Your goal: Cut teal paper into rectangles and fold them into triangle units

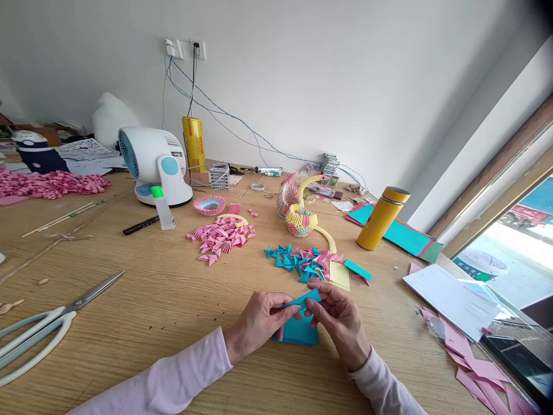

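Observation:
My left hand (259, 323) and my right hand (341, 323) meet low in the middle of the wooden table (151, 311). Both pinch a small folded blue paper strip (307, 298) between thumbs and fingers. Under the hands lies a small stack of blue paper rectangles (298, 333). Just beyond them sits a heap of folded blue triangles (294, 259) mixed with pink ones, with a yellow slip (339, 274) beside it. Both sleeves are pale pink.
Large scissors (47, 323) lie at the left. Pink triangles (222, 235), a paper swan (298, 210), a white fan (151, 164), a black pen (140, 225) and a yellow flask (382, 218) stand farther back. White sheets (453, 300) and pink scraps (470, 363) fill the right edge.

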### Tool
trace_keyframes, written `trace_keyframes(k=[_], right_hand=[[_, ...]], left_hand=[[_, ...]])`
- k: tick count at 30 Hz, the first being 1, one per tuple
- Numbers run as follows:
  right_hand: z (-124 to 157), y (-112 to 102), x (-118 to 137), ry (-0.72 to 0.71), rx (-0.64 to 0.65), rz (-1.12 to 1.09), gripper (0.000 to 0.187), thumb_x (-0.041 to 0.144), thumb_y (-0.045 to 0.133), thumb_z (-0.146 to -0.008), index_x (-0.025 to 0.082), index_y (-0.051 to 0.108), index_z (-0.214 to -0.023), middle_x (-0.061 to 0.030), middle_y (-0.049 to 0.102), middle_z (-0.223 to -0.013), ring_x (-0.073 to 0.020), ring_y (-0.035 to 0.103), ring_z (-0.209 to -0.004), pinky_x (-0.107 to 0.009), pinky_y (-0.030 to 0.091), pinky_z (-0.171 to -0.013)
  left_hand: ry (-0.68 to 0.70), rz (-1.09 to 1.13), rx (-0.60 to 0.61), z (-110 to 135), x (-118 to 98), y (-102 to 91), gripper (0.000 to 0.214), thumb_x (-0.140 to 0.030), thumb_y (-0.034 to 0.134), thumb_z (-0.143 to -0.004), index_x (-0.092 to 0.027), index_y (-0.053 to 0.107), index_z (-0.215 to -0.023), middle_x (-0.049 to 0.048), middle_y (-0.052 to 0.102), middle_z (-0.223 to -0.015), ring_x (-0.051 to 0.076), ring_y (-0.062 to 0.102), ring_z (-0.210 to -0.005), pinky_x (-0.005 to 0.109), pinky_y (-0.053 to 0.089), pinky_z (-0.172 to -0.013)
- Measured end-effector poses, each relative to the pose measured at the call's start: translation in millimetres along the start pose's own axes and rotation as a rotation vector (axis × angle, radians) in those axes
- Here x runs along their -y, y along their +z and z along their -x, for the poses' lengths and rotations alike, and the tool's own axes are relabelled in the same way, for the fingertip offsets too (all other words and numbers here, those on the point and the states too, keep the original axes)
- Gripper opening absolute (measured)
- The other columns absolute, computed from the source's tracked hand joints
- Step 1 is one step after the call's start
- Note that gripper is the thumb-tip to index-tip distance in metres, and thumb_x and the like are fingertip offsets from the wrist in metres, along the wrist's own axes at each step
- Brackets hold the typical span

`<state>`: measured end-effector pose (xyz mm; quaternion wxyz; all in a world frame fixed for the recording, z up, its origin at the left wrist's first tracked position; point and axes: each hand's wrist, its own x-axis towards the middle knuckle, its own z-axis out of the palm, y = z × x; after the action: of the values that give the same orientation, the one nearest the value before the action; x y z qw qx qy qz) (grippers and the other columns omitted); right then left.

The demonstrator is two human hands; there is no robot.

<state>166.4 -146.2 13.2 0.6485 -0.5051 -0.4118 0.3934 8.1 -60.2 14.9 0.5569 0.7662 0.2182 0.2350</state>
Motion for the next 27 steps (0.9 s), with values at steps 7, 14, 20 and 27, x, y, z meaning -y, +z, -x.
trace_keyframes(k=[7, 14, 20, 27], right_hand=[[0.6, 0.5, -1.1, 0.01, -0.037, -0.029, 0.037, 0.035, 0.082, -0.064, 0.018, 0.067, -0.093, 0.0004, 0.066, -0.062, -0.0128, 0.063, -0.054, -0.02, 0.05, -0.044], [0.5, 0.1, -3.8, 0.007, -0.057, -0.026, 0.035, 0.033, 0.082, -0.064, 0.017, 0.066, -0.09, -0.0003, 0.068, -0.061, -0.0133, 0.063, -0.052, -0.02, 0.05, -0.043], [1.4, -2.4, -7.2, -0.031, -0.052, -0.009, 0.029, 0.03, 0.08, -0.067, 0.017, 0.066, -0.09, -0.0007, 0.069, -0.065, -0.0124, 0.064, -0.053, -0.019, 0.05, -0.044], [0.3, -2.8, -7.3, -0.04, -0.066, 0.01, 0.027, 0.028, 0.079, -0.069, 0.018, 0.067, -0.091, 0.0005, 0.069, -0.066, -0.0105, 0.063, -0.054, -0.017, 0.05, -0.045]], left_hand=[[-0.005, -0.001, 0.002, 0.1, 1.4, 0.7, 0.037, -0.046, 0.056, -0.085, -0.013, 0.069, -0.076, -0.0025, 0.059, -0.051, 0.006, 0.05, -0.038, 0.016, 0.037, -0.043], [-0.003, 0.002, 0.005, 0.3, 2.8, 1.3, 0.035, -0.043, 0.055, -0.085, -0.012, 0.068, -0.077, -0.0019, 0.061, -0.054, 0.006, 0.05, -0.039, 0.016, 0.037, -0.042], [0.014, 0.002, 0.007, 0.4, 4.5, 2.1, 0.032, -0.041, 0.056, -0.086, -0.012, 0.069, -0.082, -0.0034, 0.056, -0.053, 0.007, 0.051, -0.041, 0.015, 0.038, -0.043], [-0.012, 0.056, -0.003, 0.6, 5.6, 3.4, 0.028, -0.039, 0.063, -0.081, -0.013, 0.067, -0.089, -0.0028, 0.059, -0.063, 0.006, 0.051, -0.042, 0.016, 0.041, -0.042]])
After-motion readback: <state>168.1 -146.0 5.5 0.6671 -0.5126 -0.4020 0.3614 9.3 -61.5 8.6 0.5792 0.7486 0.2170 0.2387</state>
